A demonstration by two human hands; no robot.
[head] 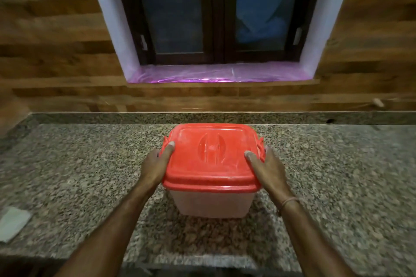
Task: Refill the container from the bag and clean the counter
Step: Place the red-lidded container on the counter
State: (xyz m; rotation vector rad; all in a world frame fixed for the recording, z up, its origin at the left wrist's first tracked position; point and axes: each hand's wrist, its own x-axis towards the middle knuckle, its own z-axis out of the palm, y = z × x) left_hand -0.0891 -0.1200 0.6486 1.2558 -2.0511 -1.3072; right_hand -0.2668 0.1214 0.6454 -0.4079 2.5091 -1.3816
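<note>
The lid [211, 155] at centre frame is glossy red plastic. The container [213, 203] under it is cloudy, matt translucent plastic. The counter [90, 175] is speckled, smooth granite. The wall [56, 51] at upper left shows wood grain, and the sill [216, 73] wears shiny, wrinkled purple film.

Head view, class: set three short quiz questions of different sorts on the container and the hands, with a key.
1. True or false: the red lid sits on the container, which stands on the counter.
2. Where is the left hand? A: holding the lid's left edge, thumb on top. B: inside a bag. C: on the window sill.
3. Fill in: the thread band is on the ____ wrist.
Key: 1 true; 2 A; 3 right.
</note>
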